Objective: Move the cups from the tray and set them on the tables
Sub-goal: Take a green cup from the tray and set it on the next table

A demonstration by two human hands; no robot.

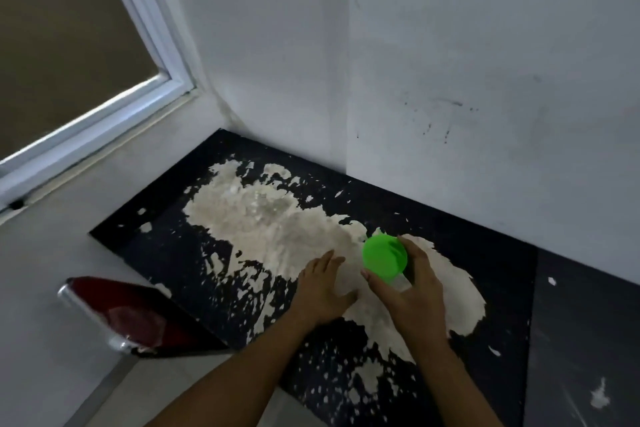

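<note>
The green cup (385, 258) stands on the dark worktop (502, 274), on the pale patch (277, 229) where the black surface has worn or flaked away. The right hand (414, 291) holds it from the side: the fingers (407, 243) curl round the far wall, and the thumb presses the near wall low down. This side hold leaves the flat green top face exposed and likely keeps the cup steady as it meets the worktop. It is judged that the cup is being set down or has just landed; the hold is not yet released.

The left hand (323, 282) lies beside the cup, not touching it. Its fingers are straight and spread flat on the worktop, and they hold nothing. The flat palm probably braces the person while leaning forward.

The worktop fits into a corner between two white walls (485, 62). A window (69, 45) with a white frame stands at the left. A dark red object (138, 312) with a shiny metal edge lies at the worktop's left end, and could be the tray, but this cannot be confirmed.

Limits of view:
- The cup's top face appears closed, so whether it stands upside down or carries a lid cannot be told.
- The cup's base is hidden behind the right hand, so contact with the worktop is not directly visible.
- No other cups are in view.
- The worktop is cut off at the lower and right edges.
</note>
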